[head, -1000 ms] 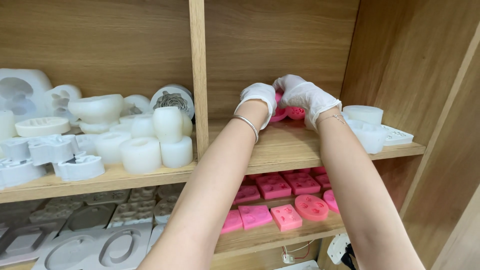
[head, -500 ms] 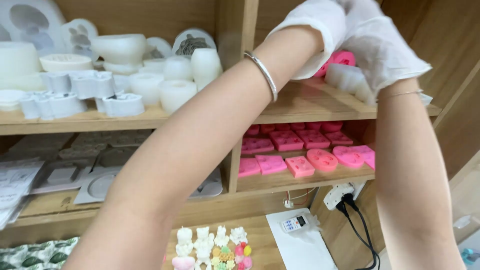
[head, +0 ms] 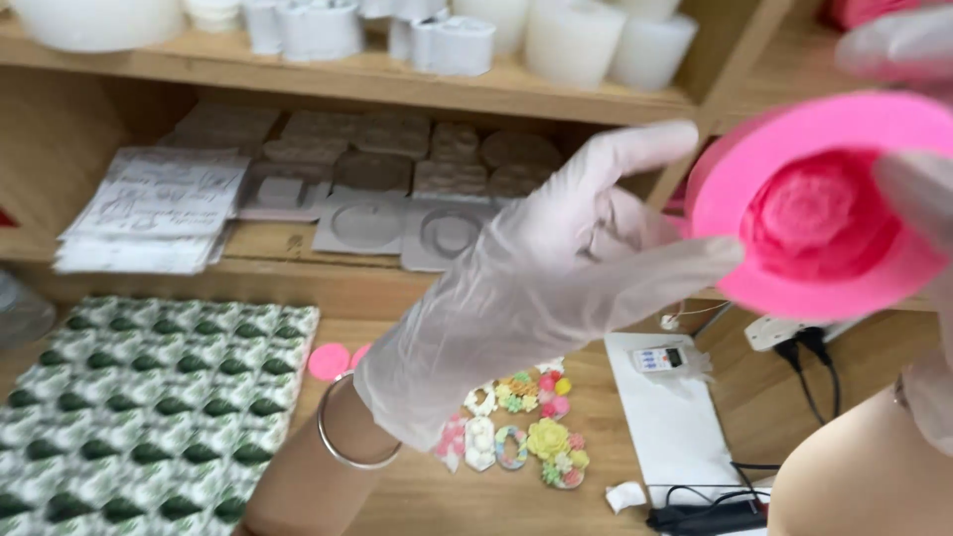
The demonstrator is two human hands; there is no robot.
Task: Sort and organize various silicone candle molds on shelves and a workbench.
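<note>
A round pink silicone mould (head: 824, 203) with a flower-shaped hollow is held up close to the camera at the right. My left hand (head: 536, 288), in a thin white glove with a metal bangle on the wrist, grips the mould's left rim with thumb and fingers. My right hand (head: 908, 189), also gloved and blurred, holds the mould's right side, with a finger lying across its face. Much of the right hand is cut off by the frame's edge.
White moulds (head: 437, 40) stand on the upper shelf, and grey flat moulds (head: 397, 189) and a paper stack (head: 159, 208) lie on the lower one. On the table are a green-patterned sheet (head: 149, 397), small colourful castings (head: 526, 437), a white pad (head: 675, 417) and cables (head: 804, 377).
My view has dropped from the shelves toward the table. Both hands have pulled the pink mould off the shelf and brought it close to the camera.
</note>
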